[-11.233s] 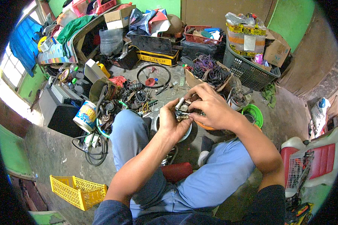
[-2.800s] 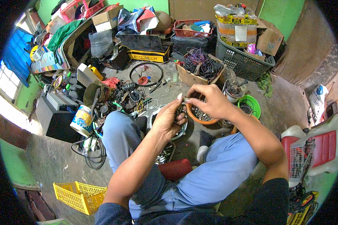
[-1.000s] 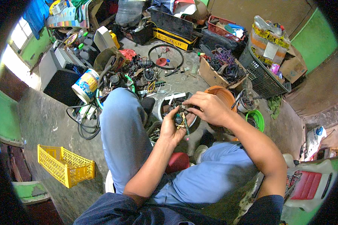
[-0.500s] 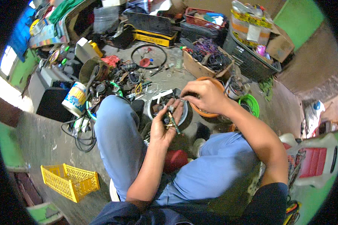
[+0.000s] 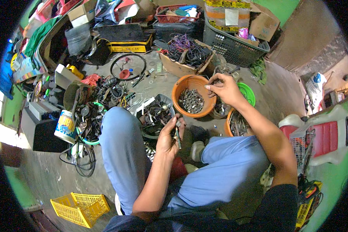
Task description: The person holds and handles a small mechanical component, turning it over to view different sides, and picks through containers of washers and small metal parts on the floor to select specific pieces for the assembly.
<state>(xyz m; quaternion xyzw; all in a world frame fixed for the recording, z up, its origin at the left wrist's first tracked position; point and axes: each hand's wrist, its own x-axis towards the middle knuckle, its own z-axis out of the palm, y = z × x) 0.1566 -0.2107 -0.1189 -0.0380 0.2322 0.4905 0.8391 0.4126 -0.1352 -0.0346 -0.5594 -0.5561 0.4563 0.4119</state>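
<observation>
My left hand (image 5: 170,136) is curled, palm up, around a slim greenish stick-like tool (image 5: 178,140) with a small grey piece beside it. It hangs between my knees, by a grey tub (image 5: 168,101) of dark scrap parts. My right hand (image 5: 225,89) is over the right rim of an orange bucket (image 5: 176,101), thumb and forefinger pinched together; whatever is between them is too small to make out. Small metal pieces (image 5: 191,101) cover the bucket's bottom. Beside it, a second orange bucket (image 5: 228,124) contains long thin metal pieces.
A green tub (image 5: 251,96) and a cardboard box of tangled wires (image 5: 185,52) stand beyond the buckets. Dark parts (image 5: 91,125) are heaped left of my knee, near a white pail (image 5: 65,127). A yellow crate (image 5: 81,210) lies at the lower left.
My right hand has moved away from my left palm, out to the orange bucket's right side. My left fingers have curled around the tool. The view has shifted, showing more of the buckets.
</observation>
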